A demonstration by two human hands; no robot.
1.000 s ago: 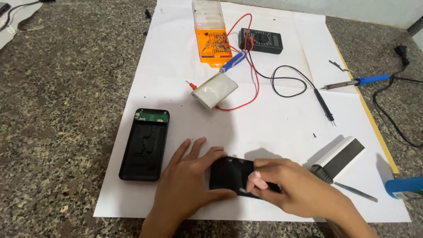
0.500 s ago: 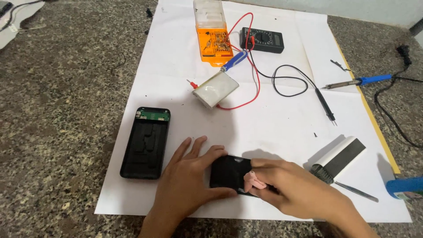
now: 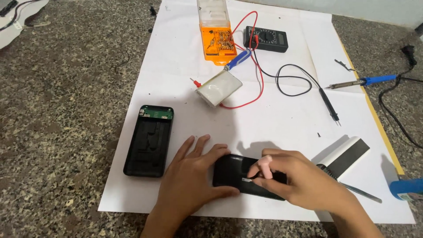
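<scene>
A black device cover [image 3: 230, 172] lies flat on the white paper sheet [image 3: 185, 79] near the front edge. My left hand [image 3: 189, 185] rests on its left end, thumb along the near side, fingers spread on the paper. My right hand [image 3: 299, 183] grips a small tool with a pink handle [image 3: 265, 167]; its metal tip touches the cover's top. To the left lies an open black device shell [image 3: 149, 140] with a green circuit board at its far end.
A silver pouch battery [image 3: 219, 89] with red wires, an orange screwdriver-bit case [image 3: 216, 37], a black multimeter [image 3: 266, 39] with probes, a blue-handled soldering iron [image 3: 361, 82], a black-and-white flat piece [image 3: 346, 154], tweezers [image 3: 361, 193] and a blue tape roll [image 3: 407, 188] lie around. Speckled stone surrounds the paper.
My right hand has lifted slightly and turned, so the pink-handled tool now shows with its tip on the cover. My left hand stays put.
</scene>
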